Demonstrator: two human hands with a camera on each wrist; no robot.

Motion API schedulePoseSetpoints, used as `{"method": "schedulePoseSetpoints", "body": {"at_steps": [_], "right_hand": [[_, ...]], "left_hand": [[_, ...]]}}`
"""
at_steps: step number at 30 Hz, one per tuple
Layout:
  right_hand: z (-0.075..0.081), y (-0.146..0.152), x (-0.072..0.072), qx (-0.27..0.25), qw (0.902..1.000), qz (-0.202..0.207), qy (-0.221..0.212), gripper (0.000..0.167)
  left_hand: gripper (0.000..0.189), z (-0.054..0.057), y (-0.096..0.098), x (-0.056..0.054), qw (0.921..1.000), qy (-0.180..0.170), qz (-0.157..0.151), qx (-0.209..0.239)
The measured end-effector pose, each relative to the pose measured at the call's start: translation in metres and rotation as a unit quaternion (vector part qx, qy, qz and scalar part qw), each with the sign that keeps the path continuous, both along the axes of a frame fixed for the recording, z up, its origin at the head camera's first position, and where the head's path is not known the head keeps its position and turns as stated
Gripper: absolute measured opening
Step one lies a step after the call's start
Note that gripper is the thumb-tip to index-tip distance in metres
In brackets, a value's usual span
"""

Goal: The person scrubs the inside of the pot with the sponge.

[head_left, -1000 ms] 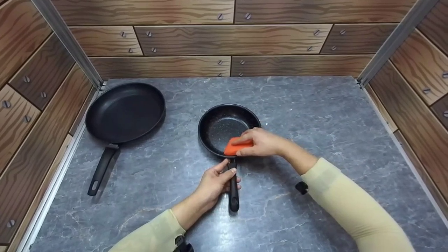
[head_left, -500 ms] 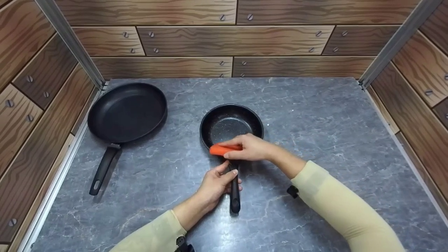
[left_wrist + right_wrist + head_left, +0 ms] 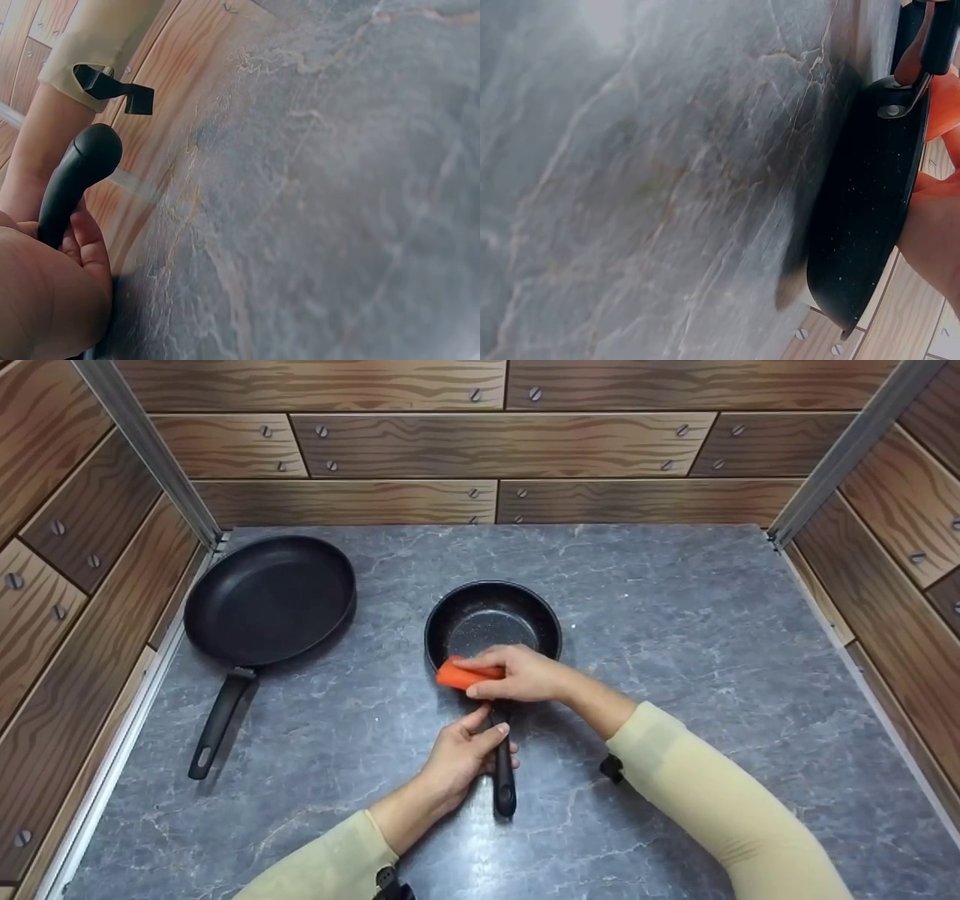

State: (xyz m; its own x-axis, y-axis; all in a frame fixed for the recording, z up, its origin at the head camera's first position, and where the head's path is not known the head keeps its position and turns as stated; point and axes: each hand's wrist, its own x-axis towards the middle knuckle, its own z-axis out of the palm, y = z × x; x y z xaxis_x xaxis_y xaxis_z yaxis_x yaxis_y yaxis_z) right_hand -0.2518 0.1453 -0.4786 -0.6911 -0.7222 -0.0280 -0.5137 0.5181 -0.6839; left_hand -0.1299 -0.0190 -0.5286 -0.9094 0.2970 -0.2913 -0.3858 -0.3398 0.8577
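A small black speckled frying pan (image 3: 493, 619) sits mid-table in the head view, its handle (image 3: 505, 787) pointing toward me. My left hand (image 3: 461, 754) grips that handle close to the pan body. In the left wrist view the handle's rounded end (image 3: 97, 150) sticks out past the fingers. My right hand (image 3: 517, 675) pinches an orange sponge (image 3: 454, 675) at the near-left rim of the pan, with the thumb on the near side. The right wrist view shows the pan's outer wall (image 3: 862, 202), with the right hand (image 3: 934, 229) over the rim.
A larger black frying pan (image 3: 270, 600) stands at the back left, its handle (image 3: 220, 727) angled toward the front. Wood-patterned walls (image 3: 495, 446) enclose the grey marbled table (image 3: 675, 607) at the back and both sides.
My right hand has carried the orange sponge leftward along the near side of the pan, from right of the handle to the near-left rim. The left hand keeps its grip in place.
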Motion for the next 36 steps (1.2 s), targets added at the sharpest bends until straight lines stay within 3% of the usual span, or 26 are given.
{"method": "schedulePoseSetpoints", "body": {"at_steps": [14,27,36], "right_hand": [[-0.002,-0.013,-0.009,0.016,0.9993,-0.028,-0.018,0.06],[-0.004,-0.018,-0.022,0.011,0.9995,-0.024,-0.015,0.059],[-0.002,-0.012,-0.022,0.06,0.9981,-0.008,0.007,0.064]], "left_hand": [[0.074,-0.001,-0.003,0.002,0.9999,0.006,-0.01,-0.008],[0.075,-0.001,-0.002,0.0,1.0,0.001,-0.006,-0.004],[0.076,-0.001,-0.001,0.0,1.0,-0.007,0.005,-0.002]]}}
